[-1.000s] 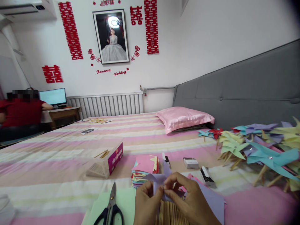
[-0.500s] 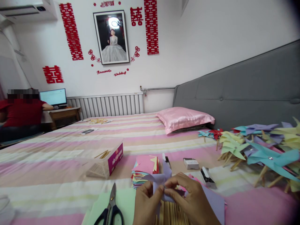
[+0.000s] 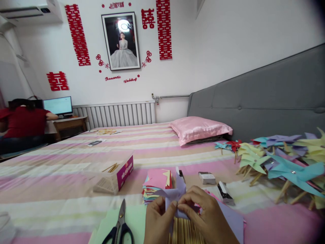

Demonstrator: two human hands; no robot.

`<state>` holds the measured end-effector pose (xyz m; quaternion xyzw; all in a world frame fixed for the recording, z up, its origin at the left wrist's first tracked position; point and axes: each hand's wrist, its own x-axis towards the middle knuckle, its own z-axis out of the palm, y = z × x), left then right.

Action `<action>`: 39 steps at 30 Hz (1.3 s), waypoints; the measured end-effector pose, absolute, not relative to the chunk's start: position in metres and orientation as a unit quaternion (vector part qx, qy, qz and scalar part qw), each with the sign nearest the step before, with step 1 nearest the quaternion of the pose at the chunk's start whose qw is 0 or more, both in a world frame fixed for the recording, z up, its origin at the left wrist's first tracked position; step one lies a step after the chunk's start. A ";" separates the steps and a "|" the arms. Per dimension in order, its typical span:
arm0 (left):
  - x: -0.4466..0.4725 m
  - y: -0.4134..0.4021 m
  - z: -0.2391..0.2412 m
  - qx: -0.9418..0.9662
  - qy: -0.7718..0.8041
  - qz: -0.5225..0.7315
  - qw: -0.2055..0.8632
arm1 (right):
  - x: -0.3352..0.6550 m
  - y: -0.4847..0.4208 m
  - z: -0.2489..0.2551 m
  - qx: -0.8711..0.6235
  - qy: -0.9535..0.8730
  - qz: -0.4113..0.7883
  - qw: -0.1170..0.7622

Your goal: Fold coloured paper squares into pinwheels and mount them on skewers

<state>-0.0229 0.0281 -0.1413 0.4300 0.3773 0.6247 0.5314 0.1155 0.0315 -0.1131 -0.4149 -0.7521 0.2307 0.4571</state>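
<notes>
A purple paper pinwheel (image 3: 172,194) with folded blades is between my two hands. My left hand (image 3: 159,217) is closed on its left side, thumb pressed near the centre. My right hand (image 3: 200,206) pinches at the centre too, its fingertips meeting my left thumb; whatever small part lies there is too hidden to make out. Under the hands lies a bundle of wooden sticks (image 3: 185,232). Just behind stands a stack of coloured paper squares (image 3: 155,184). Dark-handled scissors (image 3: 121,222) rest on pale green paper (image 3: 138,213) to the left.
Finished pinwheels (image 3: 291,171) crowd the right side. A clear box (image 3: 111,176) holding a few sticks is left of the paper stack. Small boxes (image 3: 207,177) lie behind my right hand. Farther off are a pink pillow (image 3: 200,128) and a person in red (image 3: 24,122) by a monitor.
My right fingertips have shifted very slightly at the pinwheel's centre. Otherwise hands and objects keep their places.
</notes>
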 end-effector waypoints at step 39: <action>-0.021 0.023 -0.139 0.482 0.456 0.628 0.406 | 0.111 0.031 -0.114 -0.303 -0.596 0.539 0.513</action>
